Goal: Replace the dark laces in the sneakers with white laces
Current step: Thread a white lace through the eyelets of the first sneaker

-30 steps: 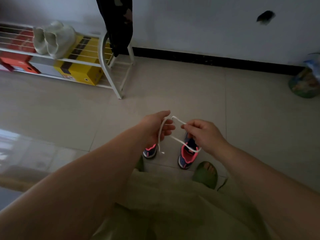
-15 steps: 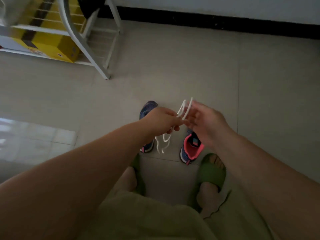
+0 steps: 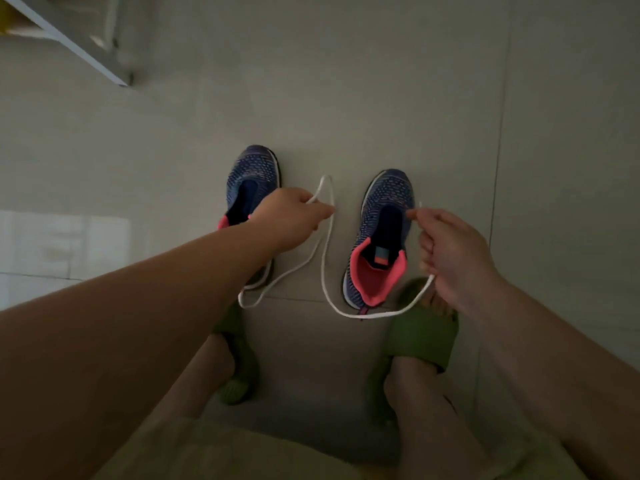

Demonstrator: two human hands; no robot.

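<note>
Head view, the only one I have. Left hand [image 3: 292,216] pinches the white lace [image 3: 323,258] near a loop that stands up above the knuckles; fingers curled round it. Right hand [image 3: 450,251] has its fingers curled on the same lace: one tip pokes up past the thumb, the rest exits under the palm and sags in a long U between the hands, down by the heel of the right sneaker [image 3: 382,237]. A second strand drops from the left hand and curls in a small loop by the heel of the left sneaker [image 3: 251,192], which the left forearm partly covers.

Both sneakers sit on the floor tiles [image 3: 381,98], toes away from me, side by side with a gap. I see no dark laces in either, though the light is dim and the knit is dark, so I could be missing them.

Handling, my read: the lace is light, limp, no stiffness; it'll go wherever it hangs and tangle readily. Only the tip is stiff enough to thread. I'd pinch just behind the tip, keep the slack off the floor, and steady the sneaker with the other hand, since it looks light enough to slide on tile.

Green slippers [image 3: 422,337] on my feet just behind the sneakers. Rack leg [image 3: 86,53] top left.
</note>
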